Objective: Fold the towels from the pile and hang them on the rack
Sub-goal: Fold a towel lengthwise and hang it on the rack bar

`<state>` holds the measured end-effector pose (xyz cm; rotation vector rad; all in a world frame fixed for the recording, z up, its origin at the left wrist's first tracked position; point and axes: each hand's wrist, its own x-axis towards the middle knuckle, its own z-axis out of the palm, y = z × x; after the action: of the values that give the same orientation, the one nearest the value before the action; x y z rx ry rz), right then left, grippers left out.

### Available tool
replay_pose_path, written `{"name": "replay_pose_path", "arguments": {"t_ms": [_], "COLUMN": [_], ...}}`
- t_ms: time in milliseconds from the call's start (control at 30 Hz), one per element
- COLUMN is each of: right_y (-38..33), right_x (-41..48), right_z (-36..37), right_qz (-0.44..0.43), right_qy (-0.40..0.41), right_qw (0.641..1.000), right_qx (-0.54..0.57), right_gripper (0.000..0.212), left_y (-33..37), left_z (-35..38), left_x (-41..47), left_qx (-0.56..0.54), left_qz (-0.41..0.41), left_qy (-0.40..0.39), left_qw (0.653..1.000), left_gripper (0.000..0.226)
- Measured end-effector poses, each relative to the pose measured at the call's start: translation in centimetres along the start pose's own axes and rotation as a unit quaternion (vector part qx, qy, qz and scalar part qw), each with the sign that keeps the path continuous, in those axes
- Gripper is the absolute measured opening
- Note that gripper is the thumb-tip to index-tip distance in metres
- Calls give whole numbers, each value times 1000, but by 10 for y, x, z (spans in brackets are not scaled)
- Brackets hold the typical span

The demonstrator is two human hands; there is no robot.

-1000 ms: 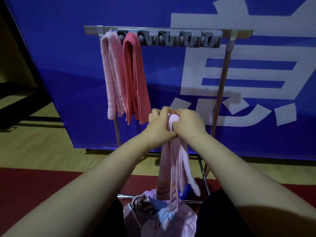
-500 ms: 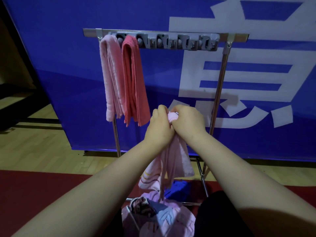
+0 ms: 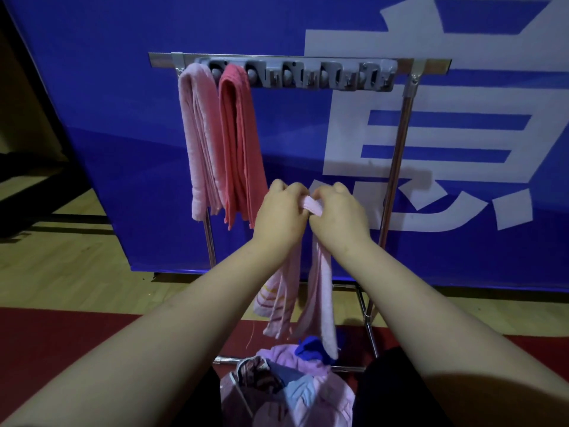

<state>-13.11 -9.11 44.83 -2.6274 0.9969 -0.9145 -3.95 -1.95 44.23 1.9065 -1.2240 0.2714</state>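
My left hand and my right hand both grip the top edge of a pale pink striped towel, side by side in front of the rack. The towel hangs down from my hands in loose folds above the pile of mixed cloths between my knees. The metal rack stands ahead, with a grey clip bar along its top rail. A light pink towel and a coral towel hang folded at the bar's left end.
A blue banner with large white characters stands right behind the rack. Wooden floor lies to the left and a red mat under me. The rack's base bars run low near the pile.
My hands have drawn slightly apart along the towel's top edge. The towel's lower end has lifted higher off the pile and now hangs in separate folds.
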Motion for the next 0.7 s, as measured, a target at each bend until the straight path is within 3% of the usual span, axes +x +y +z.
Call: {"name": "replay_pose_path", "arguments": {"t_ms": [333, 533, 700], "right_y": [-8, -15, -28], "right_x": [24, 50, 77], "right_z": [1, -5, -29], "right_qz": [-13, -34, -66], "right_qy": [23, 70, 115], "right_qw": [997, 989, 990], "right_qx": [75, 125, 40], "right_gripper": [9, 9, 21], "left_y": [-2, 5, 13], "left_z": [4, -4, -20], "left_x": [18, 45, 76], "left_qx": [42, 31, 1], "left_qz": [-7, -11, 7], "left_qy": [-11, 21, 60], "left_qw": [999, 999, 998], "left_gripper": [9, 18, 22]}}
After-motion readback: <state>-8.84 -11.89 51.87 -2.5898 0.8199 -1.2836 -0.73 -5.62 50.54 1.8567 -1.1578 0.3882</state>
